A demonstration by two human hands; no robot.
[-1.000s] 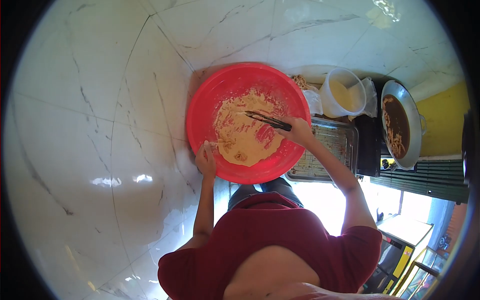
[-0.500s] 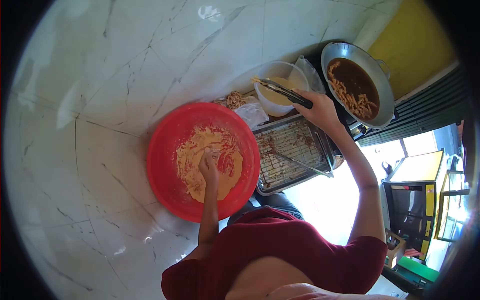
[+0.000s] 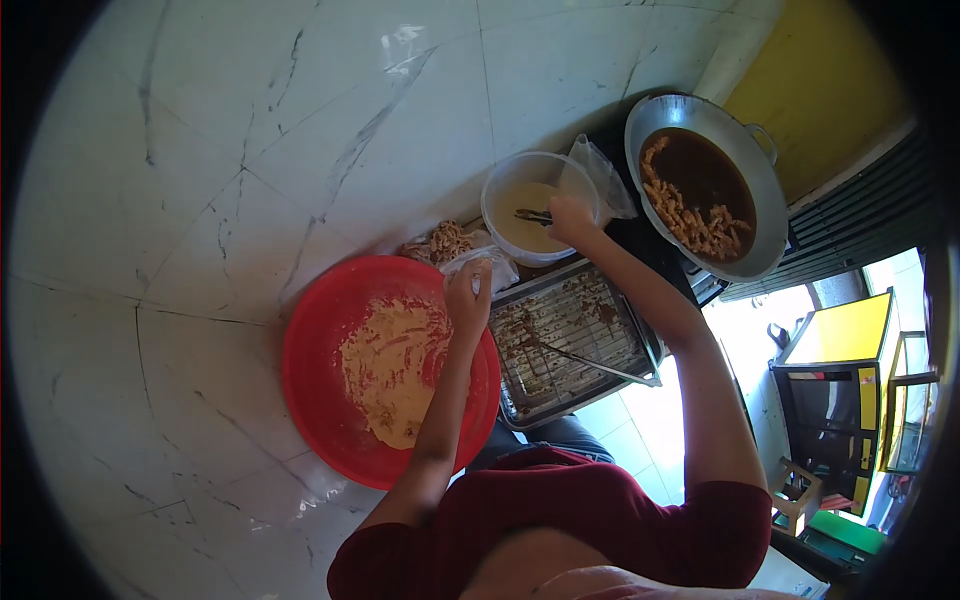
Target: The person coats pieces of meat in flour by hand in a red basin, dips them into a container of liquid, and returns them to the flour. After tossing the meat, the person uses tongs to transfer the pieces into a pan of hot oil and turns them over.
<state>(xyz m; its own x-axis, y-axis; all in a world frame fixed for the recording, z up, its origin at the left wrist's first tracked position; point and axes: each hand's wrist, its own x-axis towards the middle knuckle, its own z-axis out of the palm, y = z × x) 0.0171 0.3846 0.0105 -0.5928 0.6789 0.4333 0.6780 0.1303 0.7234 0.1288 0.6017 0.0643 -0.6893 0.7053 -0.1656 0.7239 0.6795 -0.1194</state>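
Observation:
My right hand point(image 3: 572, 220) grips dark tongs point(image 3: 533, 216), whose tips reach down into the pale batter in a clear round tub point(image 3: 490, 200). My left hand point(image 3: 468, 290) is at the upper right rim of a red basin point(image 3: 310, 400), beside a plastic bag point(image 3: 499, 264); its fingers are bunched, and what they hold, if anything, is too small to make out. Pale flour point(image 3: 390, 370) lies spread in the basin. Stringy light-brown pieces point(image 3: 446, 240) lie by the bag, next to the tub.
A wire rack on a metal tray point(image 3: 570, 345) lies right of the basin, with a thin metal rod across it. At the upper right a large wok point(image 3: 775, 205) holds dark oil and browned pieces point(image 3: 700, 228). A yellow and black cabinet point(image 3: 830, 400) stands farther right.
My left hand has lifted out of the flour toward the bag. My right hand has lowered the tongs into the tub. The view has shifted a little.

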